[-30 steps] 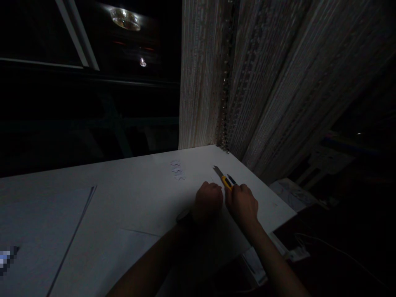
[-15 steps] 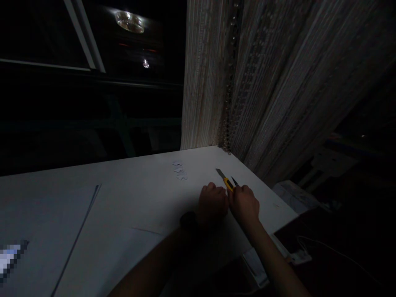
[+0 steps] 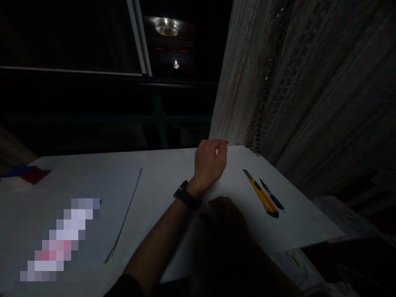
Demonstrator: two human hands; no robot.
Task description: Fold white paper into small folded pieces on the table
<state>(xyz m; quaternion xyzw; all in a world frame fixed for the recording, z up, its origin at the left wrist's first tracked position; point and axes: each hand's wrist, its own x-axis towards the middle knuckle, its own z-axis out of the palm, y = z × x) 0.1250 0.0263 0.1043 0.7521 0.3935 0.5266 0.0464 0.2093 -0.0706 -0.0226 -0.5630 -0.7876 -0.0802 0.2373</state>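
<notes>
Stretched over the far part of the white table [image 3: 167,165], my left hand [image 3: 210,163] is closed with its fingertips curled down; whatever they hold, if anything, is hidden. Where small cut paper pieces lay earlier, this hand now blocks the view. My right hand [image 3: 230,214] is lower and nearer to me, in deep shadow and blurred, so its fingers cannot be made out. To the right lie a yellow utility knife [image 3: 261,196] with its blade out and a slim dark craft knife [image 3: 272,196], side by side and untouched.
Paper sheets [image 3: 114,194] lie on the left of the table, with a blurred-out item [image 3: 62,237] on them. A blue, red and white object [image 3: 29,175] stands at the far left. A curtain [image 3: 241,82] hangs along the right, behind the table edge.
My right hand has left the two knives and moved left and nearer to me. My left hand has reached forward to where the paper pieces were. The view has turned left.
</notes>
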